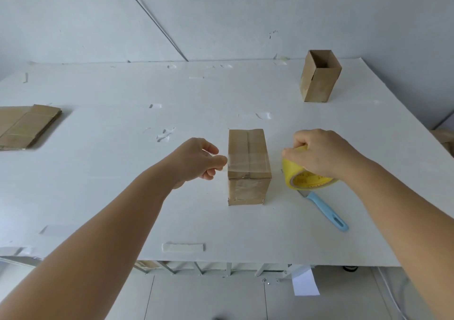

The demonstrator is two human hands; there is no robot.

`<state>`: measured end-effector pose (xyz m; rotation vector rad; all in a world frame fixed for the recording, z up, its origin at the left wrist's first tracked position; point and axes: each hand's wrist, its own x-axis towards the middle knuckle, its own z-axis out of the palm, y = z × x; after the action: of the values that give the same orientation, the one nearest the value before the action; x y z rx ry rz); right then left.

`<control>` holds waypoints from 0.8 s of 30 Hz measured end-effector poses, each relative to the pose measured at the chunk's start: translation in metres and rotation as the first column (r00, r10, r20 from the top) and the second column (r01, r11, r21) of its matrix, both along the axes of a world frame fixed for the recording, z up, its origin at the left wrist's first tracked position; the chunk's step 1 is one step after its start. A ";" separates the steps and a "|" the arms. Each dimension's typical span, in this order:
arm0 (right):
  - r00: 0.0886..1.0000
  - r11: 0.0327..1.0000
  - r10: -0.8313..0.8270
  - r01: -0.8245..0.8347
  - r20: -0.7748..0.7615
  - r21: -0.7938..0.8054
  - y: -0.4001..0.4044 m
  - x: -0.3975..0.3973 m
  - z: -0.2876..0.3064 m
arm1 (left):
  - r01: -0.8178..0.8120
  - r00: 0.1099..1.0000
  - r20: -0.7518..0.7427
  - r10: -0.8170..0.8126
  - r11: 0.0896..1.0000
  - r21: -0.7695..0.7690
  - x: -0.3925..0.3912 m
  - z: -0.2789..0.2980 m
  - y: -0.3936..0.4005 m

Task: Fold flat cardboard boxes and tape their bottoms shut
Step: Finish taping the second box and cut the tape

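Nearest the table's [103, 216] front edge, a blue-handled knife [324, 209] lies just beside the right hand [324, 153], whose fingers curl round the yellow tape roll [303, 177]. Between the hands stands the folded box [248, 166], bottom flaps up, while the left hand [196, 159] pinches the clear strip's free end across the seam: taping is underway, and next likely calls for pressing down, then cutting. Farther back sit flat cardboard [24, 126] and an open finished box [319, 77].
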<state>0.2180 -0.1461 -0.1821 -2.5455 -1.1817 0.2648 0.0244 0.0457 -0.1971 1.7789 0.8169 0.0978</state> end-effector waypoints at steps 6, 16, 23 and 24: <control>1.000 1.000 -0.002 0.002 -0.007 0.013 0.002 0.001 -0.014 | -0.014 1.000 0.027 0.013 1.000 0.025 -0.001 -0.010 0.004; 1.000 1.000 -0.006 0.006 -0.031 -0.007 0.007 -0.001 -0.025 | -0.031 0.998 0.048 0.030 0.999 0.009 -0.005 -0.024 0.006; 0.996 0.999 -0.035 0.034 -0.084 -0.017 0.006 0.001 -0.039 | -0.030 0.999 0.041 0.032 0.999 -0.045 -0.002 -0.038 0.005; 0.993 0.999 -0.037 0.036 -0.111 -0.011 0.006 0.000 -0.043 | -0.028 0.999 0.041 0.031 0.997 -0.072 -0.002 -0.041 0.004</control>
<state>0.2179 -0.1403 -0.2251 -2.5215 -1.0947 0.3981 0.0228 0.0493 -0.2377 1.6930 0.8065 0.1237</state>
